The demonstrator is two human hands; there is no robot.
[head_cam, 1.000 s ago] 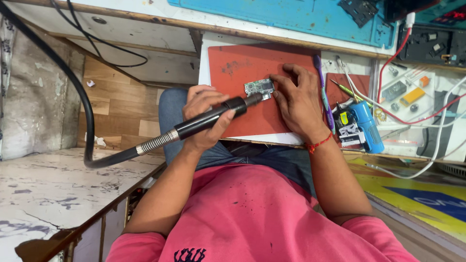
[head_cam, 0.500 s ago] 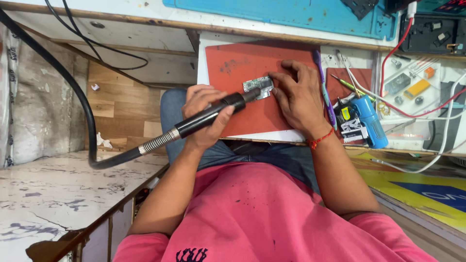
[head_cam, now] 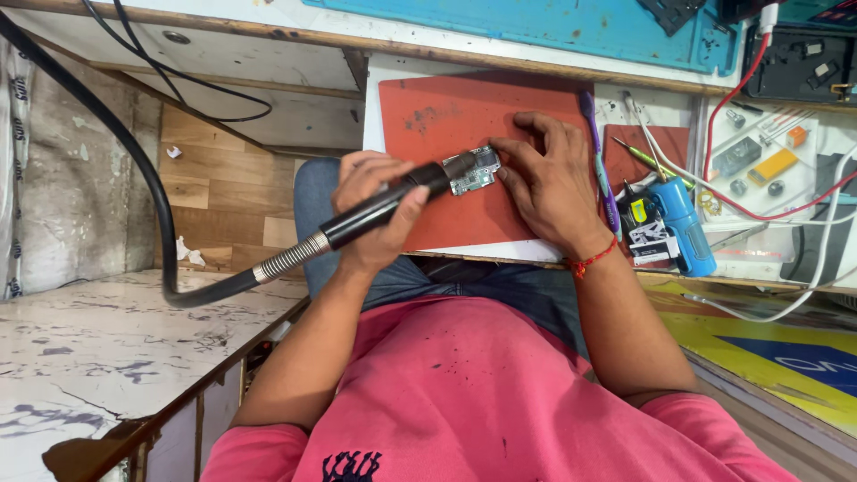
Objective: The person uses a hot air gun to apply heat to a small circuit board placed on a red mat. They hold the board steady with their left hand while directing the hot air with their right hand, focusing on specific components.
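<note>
Circuit board (head_cam: 473, 171) on red mat (head_cam: 464, 116), unmoved; right hand (head_cam: 544, 183) pins it, left hand (head_cam: 379, 210) stays closed around hot-air wand (head_cam: 393, 201), nozzle steady.

Pink short-sleeved shirt (head_cam: 464, 402) with dark specks and a black emblem; blue jeans (head_cam: 482, 281) — red thread bracelet (head_cam: 594, 261) on the right wrist.

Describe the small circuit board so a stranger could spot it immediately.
Find the red mat on the bench. Near its middle lies the small circuit board, pinned by the right hand, with the left hand's black hot-air wand aimed at it. It is the only greenish, metallic piece there.
</note>
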